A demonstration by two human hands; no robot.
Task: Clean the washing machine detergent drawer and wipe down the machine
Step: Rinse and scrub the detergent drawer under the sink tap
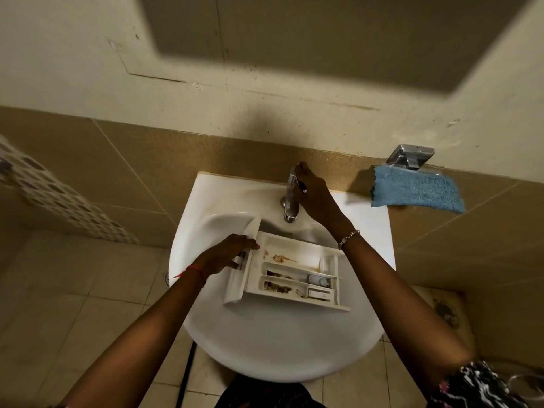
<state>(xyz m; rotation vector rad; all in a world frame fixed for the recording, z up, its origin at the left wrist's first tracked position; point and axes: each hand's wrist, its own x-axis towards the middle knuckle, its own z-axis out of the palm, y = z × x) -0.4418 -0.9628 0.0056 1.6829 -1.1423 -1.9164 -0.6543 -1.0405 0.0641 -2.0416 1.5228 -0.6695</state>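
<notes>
The white detergent drawer [294,269] lies across the white sink [265,343], open side up, with brown grime in its compartments. My left hand [226,254] grips the drawer's front panel at its left end. My right hand [313,191] reaches to the back of the sink and is closed on the top of the chrome faucet [290,201]. No water is visible coming from the spout.
A blue microfibre cloth [418,191] hangs from a chrome holder [410,157] on the wall right of the sink. Brown wall tiles run behind, beige floor tiles below. A dark hose [188,369] drops under the sink's left side.
</notes>
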